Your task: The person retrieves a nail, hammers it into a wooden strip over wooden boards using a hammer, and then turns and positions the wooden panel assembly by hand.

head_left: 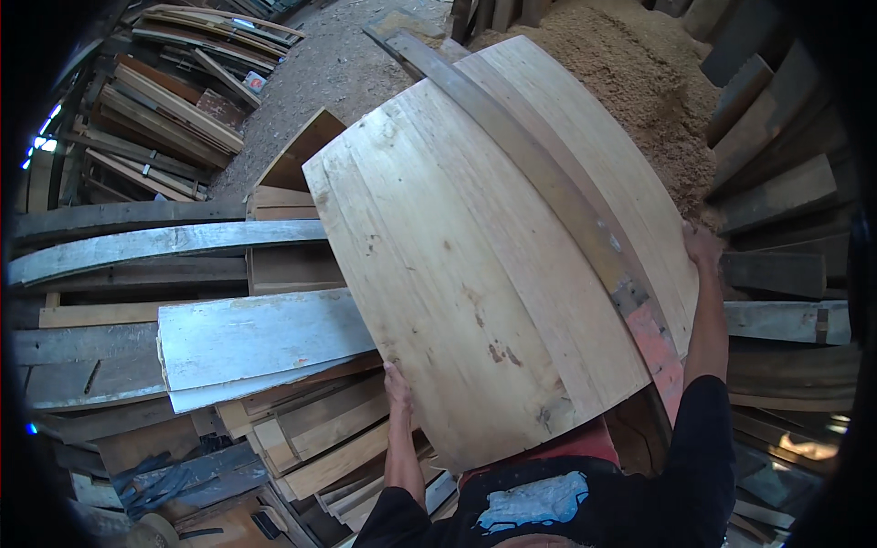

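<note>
A wide, pale wooden panel [457, 265] made of joined planks spreads in front of me, with knots and dark blemishes on its face. A long, worn bar [539, 169] with a pinkish-red near end runs lengthwise over it; I cannot tell whether the wood on both sides is one piece. My left hand [399, 388] grips the panel's left edge close to the near corner, thumb on top and fingers hidden beneath. Farther off, my right hand [702, 245] is closed at the right edge of the wood beyond the bar, its fingers partly blurred.
Under the panel's near edge shows a red surface [585, 445]. White-painted boards [265, 338] and stacked planks [320, 438] lie at the left. A sawdust heap [630, 100] rises at the far right, beside leaning planks [776, 196]. More lumber [169, 105] is piled far left.
</note>
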{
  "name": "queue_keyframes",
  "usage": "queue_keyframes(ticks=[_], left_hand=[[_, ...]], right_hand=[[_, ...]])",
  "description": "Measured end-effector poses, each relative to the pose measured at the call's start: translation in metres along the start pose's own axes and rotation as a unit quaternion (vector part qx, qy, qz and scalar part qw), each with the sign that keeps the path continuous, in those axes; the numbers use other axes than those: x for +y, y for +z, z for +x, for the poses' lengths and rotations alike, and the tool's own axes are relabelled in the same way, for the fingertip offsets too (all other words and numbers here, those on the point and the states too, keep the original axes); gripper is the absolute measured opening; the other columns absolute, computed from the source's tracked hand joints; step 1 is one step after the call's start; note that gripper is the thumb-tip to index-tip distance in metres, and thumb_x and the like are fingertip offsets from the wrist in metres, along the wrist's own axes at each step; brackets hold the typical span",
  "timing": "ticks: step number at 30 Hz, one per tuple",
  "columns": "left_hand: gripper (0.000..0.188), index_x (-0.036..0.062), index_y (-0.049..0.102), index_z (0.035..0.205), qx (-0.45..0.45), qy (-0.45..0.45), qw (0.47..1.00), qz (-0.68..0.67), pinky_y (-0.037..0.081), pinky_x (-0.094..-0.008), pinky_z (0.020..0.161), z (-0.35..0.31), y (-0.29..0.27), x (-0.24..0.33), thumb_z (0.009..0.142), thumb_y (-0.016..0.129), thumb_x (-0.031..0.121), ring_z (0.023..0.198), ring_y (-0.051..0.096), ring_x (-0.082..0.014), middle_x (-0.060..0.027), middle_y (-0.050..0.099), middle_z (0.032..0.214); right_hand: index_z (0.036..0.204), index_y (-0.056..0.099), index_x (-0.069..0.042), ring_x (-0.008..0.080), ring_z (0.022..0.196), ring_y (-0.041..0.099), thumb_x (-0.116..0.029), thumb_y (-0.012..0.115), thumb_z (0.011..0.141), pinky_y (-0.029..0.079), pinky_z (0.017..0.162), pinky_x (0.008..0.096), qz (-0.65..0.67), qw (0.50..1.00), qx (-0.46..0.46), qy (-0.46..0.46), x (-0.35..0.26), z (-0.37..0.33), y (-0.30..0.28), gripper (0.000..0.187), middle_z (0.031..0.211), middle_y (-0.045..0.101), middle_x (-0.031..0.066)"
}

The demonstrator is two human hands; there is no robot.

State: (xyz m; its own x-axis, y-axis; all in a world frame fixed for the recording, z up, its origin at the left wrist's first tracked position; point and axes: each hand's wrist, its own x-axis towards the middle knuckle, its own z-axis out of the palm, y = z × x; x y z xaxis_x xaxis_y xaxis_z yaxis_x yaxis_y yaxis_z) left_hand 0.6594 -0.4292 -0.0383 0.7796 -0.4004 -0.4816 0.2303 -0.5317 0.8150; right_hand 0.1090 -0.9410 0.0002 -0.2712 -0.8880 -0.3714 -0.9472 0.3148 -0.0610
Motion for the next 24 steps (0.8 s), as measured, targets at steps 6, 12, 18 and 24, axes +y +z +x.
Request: queue_keyframes(ticks=[6, 12, 18, 24], left_hand=[[0.079, -0.0046, 0.046, 0.140, 0.046, -0.032, 0.992, 0.110, 0.042, -0.0367, 0.104, 0.004, -0.001, 0.007, 0.102, 0.023, 0.060, 0.123, 0.055, -0.0292, -0.0170, 0.057, 0.135], [0.076, -0.0025, 0.048, 0.141, 0.077, -0.055, 0.994, 0.057, 0.041, -0.0379, 0.105, -0.012, 0.006, 0.013, 0.103, 0.025, 0.059, 0.124, 0.054, -0.0294, -0.0178, 0.057, 0.136], [0.075, -0.0028, 0.049, 0.139, 0.074, -0.087, 0.992, 0.048, 0.041, -0.0373, 0.104, -0.036, -0.004, -0.008, 0.103, 0.024, 0.058, 0.123, 0.054, -0.0292, -0.0170, 0.058, 0.134], [0.077, -0.0012, 0.043, 0.143, 0.035, -0.079, 0.992, 0.096, 0.040, -0.0410, 0.108, -0.026, 0.005, 0.006, 0.102, 0.024, 0.061, 0.124, 0.053, -0.0294, -0.0167, 0.054, 0.138]], right_hand=[[0.122, 0.063, -0.004, 0.0444, 0.119, 0.055, -0.053, 0.037, 0.099, 0.043, 0.102, 0.0473, 0.242, 0.961, -0.034, -0.131, -0.011, 0.058, 0.030, 0.061, 0.119, 0.063, 0.0265], [0.122, 0.061, -0.001, 0.0460, 0.118, 0.055, -0.049, 0.031, 0.102, 0.043, 0.101, 0.0491, 0.188, 0.969, -0.036, -0.154, 0.011, 0.045, 0.028, 0.060, 0.120, 0.061, 0.0287], [0.116, 0.061, 0.005, 0.0500, 0.111, 0.054, -0.044, 0.028, 0.105, 0.043, 0.092, 0.0527, 0.200, 0.967, -0.017, -0.157, 0.099, -0.011, 0.051, 0.060, 0.112, 0.060, 0.0332], [0.117, 0.061, 0.002, 0.0510, 0.109, 0.055, -0.042, 0.028, 0.105, 0.045, 0.091, 0.0538, 0.169, 0.980, -0.038, -0.097, 0.156, -0.023, 0.079, 0.056, 0.112, 0.061, 0.0312]])
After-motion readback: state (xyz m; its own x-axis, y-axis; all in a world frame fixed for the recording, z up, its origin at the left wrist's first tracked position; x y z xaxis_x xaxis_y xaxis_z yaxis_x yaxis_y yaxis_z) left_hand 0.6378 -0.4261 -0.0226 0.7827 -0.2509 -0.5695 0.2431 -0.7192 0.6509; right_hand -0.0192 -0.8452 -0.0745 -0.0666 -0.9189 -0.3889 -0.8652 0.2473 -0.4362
